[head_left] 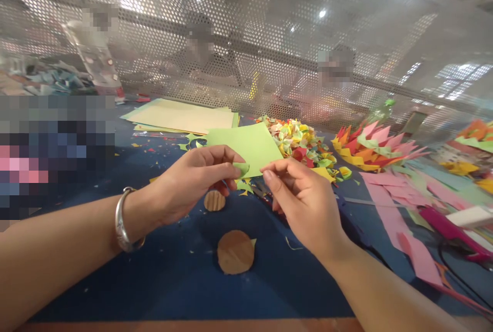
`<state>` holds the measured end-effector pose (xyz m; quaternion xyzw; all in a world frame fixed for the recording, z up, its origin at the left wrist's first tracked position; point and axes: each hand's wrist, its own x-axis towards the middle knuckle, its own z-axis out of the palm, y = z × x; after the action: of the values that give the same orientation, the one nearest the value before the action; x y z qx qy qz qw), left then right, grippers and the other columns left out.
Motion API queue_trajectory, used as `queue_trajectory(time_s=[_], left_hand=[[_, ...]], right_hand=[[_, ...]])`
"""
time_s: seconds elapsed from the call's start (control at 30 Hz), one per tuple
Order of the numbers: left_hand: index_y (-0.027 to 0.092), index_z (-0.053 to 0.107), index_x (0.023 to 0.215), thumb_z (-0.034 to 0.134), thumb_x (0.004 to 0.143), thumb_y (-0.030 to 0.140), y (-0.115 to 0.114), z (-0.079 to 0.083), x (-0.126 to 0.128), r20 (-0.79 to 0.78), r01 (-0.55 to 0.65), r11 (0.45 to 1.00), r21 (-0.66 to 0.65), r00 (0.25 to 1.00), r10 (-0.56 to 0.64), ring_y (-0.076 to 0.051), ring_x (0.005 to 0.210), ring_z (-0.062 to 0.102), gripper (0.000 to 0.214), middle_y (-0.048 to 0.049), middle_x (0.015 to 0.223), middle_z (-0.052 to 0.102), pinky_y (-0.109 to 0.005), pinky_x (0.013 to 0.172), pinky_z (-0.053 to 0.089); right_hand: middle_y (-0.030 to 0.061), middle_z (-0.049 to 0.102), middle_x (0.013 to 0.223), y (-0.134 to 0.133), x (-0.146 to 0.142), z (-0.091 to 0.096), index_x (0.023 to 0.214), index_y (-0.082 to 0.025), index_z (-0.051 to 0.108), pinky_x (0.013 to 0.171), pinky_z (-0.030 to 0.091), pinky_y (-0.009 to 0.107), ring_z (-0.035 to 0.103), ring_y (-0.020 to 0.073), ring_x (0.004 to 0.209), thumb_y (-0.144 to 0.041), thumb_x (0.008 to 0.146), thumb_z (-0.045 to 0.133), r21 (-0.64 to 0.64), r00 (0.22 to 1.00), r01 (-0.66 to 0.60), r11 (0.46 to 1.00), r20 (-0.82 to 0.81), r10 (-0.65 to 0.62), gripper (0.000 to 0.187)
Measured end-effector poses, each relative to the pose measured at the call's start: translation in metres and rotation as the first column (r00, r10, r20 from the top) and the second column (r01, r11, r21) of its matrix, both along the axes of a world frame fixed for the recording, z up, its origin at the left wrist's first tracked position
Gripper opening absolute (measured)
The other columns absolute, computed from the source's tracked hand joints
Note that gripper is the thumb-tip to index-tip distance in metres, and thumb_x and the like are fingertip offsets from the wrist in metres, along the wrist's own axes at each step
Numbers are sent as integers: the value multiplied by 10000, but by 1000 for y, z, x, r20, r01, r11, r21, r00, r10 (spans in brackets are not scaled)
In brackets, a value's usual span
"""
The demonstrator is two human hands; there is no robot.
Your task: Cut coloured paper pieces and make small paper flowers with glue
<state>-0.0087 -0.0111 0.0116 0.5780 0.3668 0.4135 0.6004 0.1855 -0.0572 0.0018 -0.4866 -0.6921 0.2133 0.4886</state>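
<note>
View from the head, above a blue bench (185,280). The left hand (192,180) and right hand (306,201) hold a green sheet (250,147) between them, lifted just over the bench near its middle. The left grip is closed narrow, thumb and fingers pinching a curled corner at the sheet's near edge. The right grip is pinched on the same edge just beside it. A bracelet (123,221) circles the left wrist. Below the hands lie two brown card discs, the small disc (214,200) and the large disc (235,252), apart from each other. Beyond the green sheet are cream sheets (181,116), a heap of folded scraps (300,142), pointed strips (370,149) and a perforated screen (269,39).
</note>
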Motion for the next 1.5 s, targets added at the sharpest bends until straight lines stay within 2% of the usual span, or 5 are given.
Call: queue_trajectory(time_s=[0.13, 0.37, 0.63, 0.97, 1.5], left_hand=[[175, 647, 967, 797, 752, 304, 1, -3, 0, 15, 1, 1000, 9, 1000, -1, -131, 647, 628, 292, 19, 699, 674, -230, 585, 466], [159, 645, 895, 823, 763, 270, -2, -4, 3, 112, 63, 994, -92, 992, -52, -147, 740, 687, 248, -5, 784, 696, -251, 684, 520], [156, 673, 1059, 828, 766, 232, -2, -6, 3, 107, 97, 992, -80, 990, -88, -161, 815, 731, 340, -23, 845, 742, -239, 725, 537], [174, 651, 980, 841, 753, 193, -5, -4, 5, 90, 115, 991, -66, 990, -109, -157, 768, 735, 296, -6, 794, 742, -230, 682, 551], [154, 618, 905, 683, 850, 101, -2, -4, 7, 182, 76, 972, -221, 983, -36, -195, 883, 760, 100, -40, 888, 751, -328, 930, 563]], right_hand=[[-47, 540, 561, -1, 0, 0, 905, -202, 671, 414, 395, 226, 511, 106, 453, -346, 963, 619, 32, 1000, 23, 999, 0, -23, 163], [-38, 569, 610, 2, 0, -4, 920, -198, 666, 459, 442, 236, 524, 109, 484, -337, 952, 623, -4, 1000, -18, 1000, 18, 18, 149], [-36, 570, 636, 2, -1, -5, 925, -195, 665, 471, 452, 237, 529, 108, 498, -340, 952, 626, -27, 999, -38, 999, 29, 39, 153], [-20, 609, 664, 3, 0, -7, 925, -197, 659, 457, 446, 239, 526, 112, 497, -327, 945, 628, -35, 998, -39, 999, 38, 41, 135], [-50, 537, 584, 2, -2, -5, 867, -188, 660, 438, 415, 227, 486, 95, 455, -319, 944, 628, -15, 999, -13, 1000, 31, 14, 156]])
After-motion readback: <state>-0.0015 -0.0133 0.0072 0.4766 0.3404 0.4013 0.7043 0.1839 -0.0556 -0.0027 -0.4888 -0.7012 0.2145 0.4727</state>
